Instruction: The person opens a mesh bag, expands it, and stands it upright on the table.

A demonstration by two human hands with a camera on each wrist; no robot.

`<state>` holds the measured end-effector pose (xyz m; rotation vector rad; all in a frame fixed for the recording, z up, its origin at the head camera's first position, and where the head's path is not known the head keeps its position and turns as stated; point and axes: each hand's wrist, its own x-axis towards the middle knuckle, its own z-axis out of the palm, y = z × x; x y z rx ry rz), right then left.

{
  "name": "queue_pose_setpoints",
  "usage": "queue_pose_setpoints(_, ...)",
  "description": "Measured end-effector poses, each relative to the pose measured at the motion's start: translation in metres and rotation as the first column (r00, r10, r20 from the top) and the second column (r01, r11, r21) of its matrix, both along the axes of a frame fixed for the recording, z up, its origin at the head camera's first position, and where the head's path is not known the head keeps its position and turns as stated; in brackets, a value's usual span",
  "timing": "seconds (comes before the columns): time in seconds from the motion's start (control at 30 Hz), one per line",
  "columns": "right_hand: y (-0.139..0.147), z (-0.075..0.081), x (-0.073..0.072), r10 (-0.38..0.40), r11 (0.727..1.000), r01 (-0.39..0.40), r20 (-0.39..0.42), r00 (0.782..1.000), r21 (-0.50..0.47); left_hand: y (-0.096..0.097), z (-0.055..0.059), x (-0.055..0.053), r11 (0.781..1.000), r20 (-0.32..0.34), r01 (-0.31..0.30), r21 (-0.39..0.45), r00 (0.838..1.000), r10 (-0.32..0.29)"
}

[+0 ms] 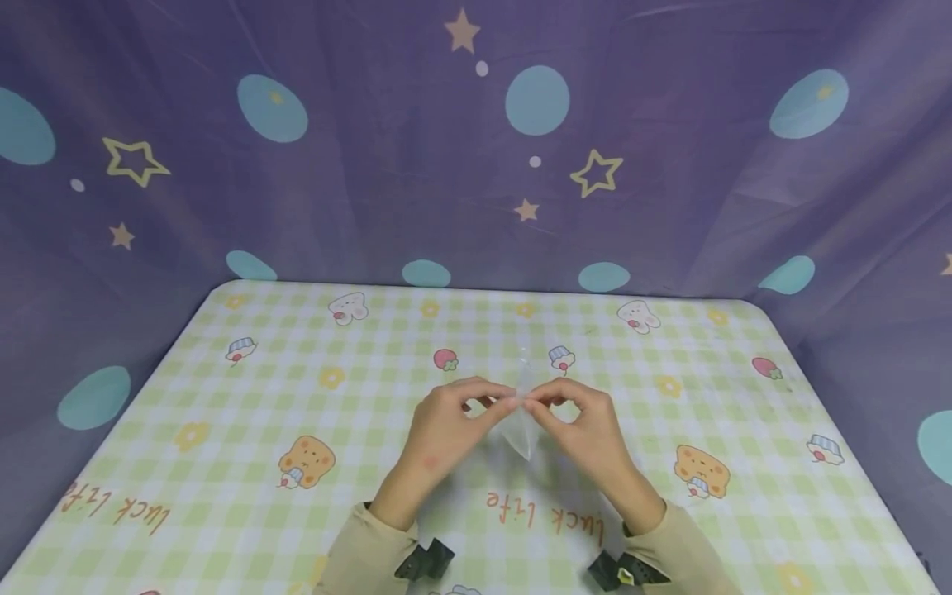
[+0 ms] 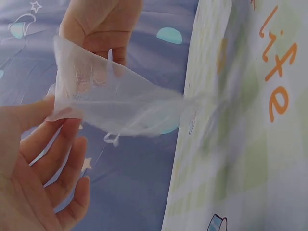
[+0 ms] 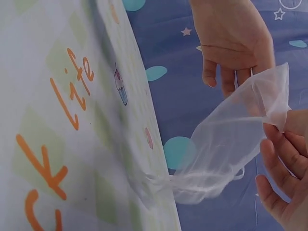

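A small sheer white mesh bag [image 1: 525, 436] [image 2: 120, 103] [image 3: 226, 132] hangs between the two hands above the table. My left hand [image 1: 455, 423] [image 2: 45, 166] pinches one side of its top edge between thumb and index finger. On the other side, my right hand [image 1: 586, 423] [image 3: 288, 180] pinches the edge the same way, the fingertips of both hands almost meeting. In the left wrist view a thin white string loop [image 2: 111, 139] dangles from the bag. The lower end narrows and looks blurred in both wrist views. Nothing can be made out inside it.
A table [image 1: 245, 529] with a green-and-white checked cloth printed with cartoon figures lies under the hands. Behind it and at the sides hangs a purple curtain [image 1: 416, 165] with stars and blue spots. Dark straps [image 1: 426, 560] circle both sleeved wrists.
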<state>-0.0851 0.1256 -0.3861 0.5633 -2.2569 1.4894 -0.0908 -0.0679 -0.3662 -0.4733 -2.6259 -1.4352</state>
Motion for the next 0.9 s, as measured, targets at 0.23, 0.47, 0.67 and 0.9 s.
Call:
queue_pose_setpoints(0.23,0.0010,-0.0001,0.0010,0.027,1.000,-0.027,-0.020,0.999,-0.001,-0.0009,0.0008,-0.0002,0.997,-0.071,-0.071,-0.015,0.995,0.070)
queue_pose_setpoints(0.47,0.0018,0.0011,0.0013,0.057,0.998,-0.057,0.020,0.998,0.029,0.0005,0.0001,0.0005,0.997,-0.087,-0.080,0.010,0.993,0.081)
queue_pose_setpoints(0.67,0.0030,0.0011,0.0015,0.066,0.997,-0.067,0.025,0.997,0.045,0.0030,-0.0021,0.0001,0.991,-0.146,-0.110,-0.072,0.984,0.098)
queue_pose_setpoints(0.9,0.0034,0.0026,-0.0005,0.007,0.998,-0.008,0.009,1.000,0.061,0.0017,-0.0040,-0.0001,0.980,-0.195,-0.144,-0.136,0.974,0.116)
